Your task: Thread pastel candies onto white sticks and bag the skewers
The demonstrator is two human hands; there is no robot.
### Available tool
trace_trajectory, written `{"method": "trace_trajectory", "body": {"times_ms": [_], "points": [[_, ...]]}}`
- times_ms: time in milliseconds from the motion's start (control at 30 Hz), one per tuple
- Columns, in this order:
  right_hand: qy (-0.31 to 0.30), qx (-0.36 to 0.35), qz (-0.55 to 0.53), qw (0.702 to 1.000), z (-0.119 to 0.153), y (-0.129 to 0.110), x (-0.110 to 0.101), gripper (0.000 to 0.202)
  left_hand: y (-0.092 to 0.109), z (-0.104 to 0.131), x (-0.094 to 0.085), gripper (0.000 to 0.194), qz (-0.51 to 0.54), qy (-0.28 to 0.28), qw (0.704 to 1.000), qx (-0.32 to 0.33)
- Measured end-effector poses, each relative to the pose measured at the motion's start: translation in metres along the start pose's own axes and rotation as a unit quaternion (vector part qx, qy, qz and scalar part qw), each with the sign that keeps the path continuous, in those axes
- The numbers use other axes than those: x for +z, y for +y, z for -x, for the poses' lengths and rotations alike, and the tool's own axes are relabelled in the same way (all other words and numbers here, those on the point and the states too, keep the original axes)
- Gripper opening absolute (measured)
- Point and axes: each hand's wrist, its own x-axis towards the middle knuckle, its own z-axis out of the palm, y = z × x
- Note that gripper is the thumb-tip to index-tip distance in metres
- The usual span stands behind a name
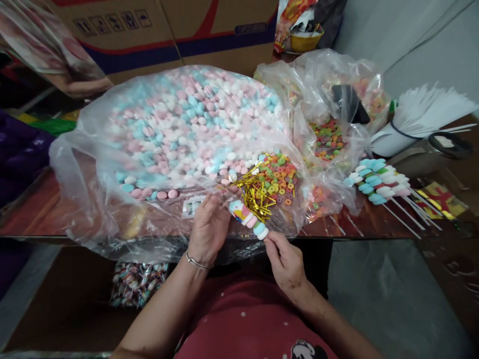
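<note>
A marshmallow skewer [251, 219] in white, pink and pale blue, with a brightly printed patch near its top, lies between my hands. My right hand [286, 259] pinches its lower end, just under the last white marshmallow. On the other side, my left hand [211, 224] is curled with its thumb and fingers at a thin clear bag around the skewer's upper end; the see-through film is hard to trace. Gold twist ties [258, 199] lie just beyond the skewer, beside fruit-coloured cereal rings [280, 177].
A big clear sack of marshmallows [194, 119] spreads over the table [377, 222]. Finished skewers [381, 182] lie at right, near a cup of white sticks [396, 137]. Bagged skewers [138, 281] sit in an open carton below. Another person's arm [82, 87] reaches in at far left.
</note>
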Motion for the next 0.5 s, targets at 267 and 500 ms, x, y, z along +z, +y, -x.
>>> {"method": "trace_trajectory", "body": {"times_ms": [267, 500], "points": [[-0.005, -0.037, 0.043, 0.998, 0.006, -0.002, 0.012, 0.018, -0.004, -0.012, 0.019, 0.035, 0.022, 0.077, 0.996, 0.037], [-0.12, 0.395, -0.421, 0.808, -0.012, -0.029, 0.012, 0.019, -0.038, 0.0, 0.018, 0.025, 0.041, 0.016, 0.999, 0.004]]}}
